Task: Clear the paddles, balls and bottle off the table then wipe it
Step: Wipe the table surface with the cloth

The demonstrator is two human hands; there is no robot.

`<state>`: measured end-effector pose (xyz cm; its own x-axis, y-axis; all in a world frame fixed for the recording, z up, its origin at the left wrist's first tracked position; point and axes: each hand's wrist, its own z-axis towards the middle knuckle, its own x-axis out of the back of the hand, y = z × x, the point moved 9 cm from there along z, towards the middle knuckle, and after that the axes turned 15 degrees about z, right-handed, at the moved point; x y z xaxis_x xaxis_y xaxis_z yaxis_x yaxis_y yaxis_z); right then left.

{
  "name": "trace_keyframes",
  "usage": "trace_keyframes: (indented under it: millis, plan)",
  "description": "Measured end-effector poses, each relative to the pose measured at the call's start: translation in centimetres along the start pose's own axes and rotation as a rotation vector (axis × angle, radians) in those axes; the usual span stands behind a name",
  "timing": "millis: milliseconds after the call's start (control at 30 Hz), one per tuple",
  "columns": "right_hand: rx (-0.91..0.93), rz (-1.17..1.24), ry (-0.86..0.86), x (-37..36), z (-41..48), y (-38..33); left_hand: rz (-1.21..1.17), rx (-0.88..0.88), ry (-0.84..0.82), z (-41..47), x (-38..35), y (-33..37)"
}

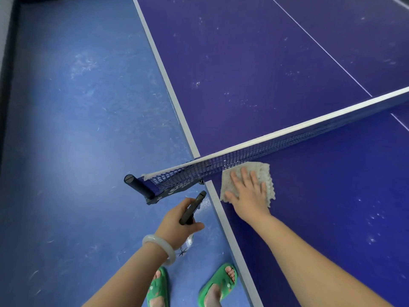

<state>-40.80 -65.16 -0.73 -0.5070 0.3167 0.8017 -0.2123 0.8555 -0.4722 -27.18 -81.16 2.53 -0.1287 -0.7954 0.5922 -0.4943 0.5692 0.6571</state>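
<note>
Right hand [247,196]: fingers straight and spread, palm pressed flat on a pale knobbly cloth [266,173]. The cloth lies on the blue surface [332,207], its far edge right against the foot of the net [243,155].

Left hand [177,220]: curled round the dark top of a bottle [192,207], whose clear body shows below the palm (probably a sprayer, not certain). It is held off the surface, over the floor [77,151], just short of the net clamp [141,188]. Pale bangle [159,248] on that wrist.

No paddles or balls in view. Judged stage: clearing done here, wiping under way.

Risks:
- The cloth's rough weave could catch in the mesh if pushed further from the wrist, tugging the net.
- White specks dot the surface right of the right hand and beyond the net. A short stroke would miss them.
- The bottle hangs over bare floor. A loose grip means a drop near the green sandals [218,284].
- The bangle or bottle top could knock the clamp if the left hand lifts forward.
</note>
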Motion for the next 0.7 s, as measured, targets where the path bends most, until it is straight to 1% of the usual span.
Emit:
trace_keyframes:
  millis: [100,133,233,267,333,433,500,567,633,667,700]
  plan:
    - [-0.047,0.051,0.184,3.5,1.5,0.1,0.008,0.003,-0.001,0.1,-0.1,0.0]
    - [-0.083,0.050,0.204,4.0,2.1,0.2,0.016,0.004,0.004,0.1,-0.2,-0.1]
    - [-0.191,0.015,0.136,2.0,3.7,0.5,0.007,0.014,0.021,0.0,-0.2,-0.2]
    - [-0.190,-0.018,0.123,1.1,3.7,0.2,0.000,0.018,0.027,0.0,-0.2,-0.3]
    - [-0.094,-0.115,0.105,-1.0,2.8,-1.1,0.001,0.021,0.039,0.0,-0.3,-0.5]
    - [0.121,-0.222,0.093,-3.1,-0.3,-2.3,-0.005,0.020,0.035,0.0,-0.4,-0.6]
    - [0.139,-0.245,0.094,-2.6,-0.8,-0.8,-0.010,0.024,0.030,0.0,-0.4,-0.7]
    - [0.007,-0.236,0.158,-0.4,0.4,1.9,-0.008,0.023,0.033,-0.1,-0.2,-0.8]
    - [-0.207,-0.145,0.202,1.2,2.3,3.5,0.003,0.019,0.036,-0.1,0.0,-0.7]
    - [-0.278,-0.093,0.219,1.4,3.0,3.2,0.000,0.020,0.037,-0.2,0.1,-0.7]
    - [-0.311,-0.058,0.225,1.0,3.5,2.2,-0.009,0.023,0.038,-0.2,0.1,-0.7]
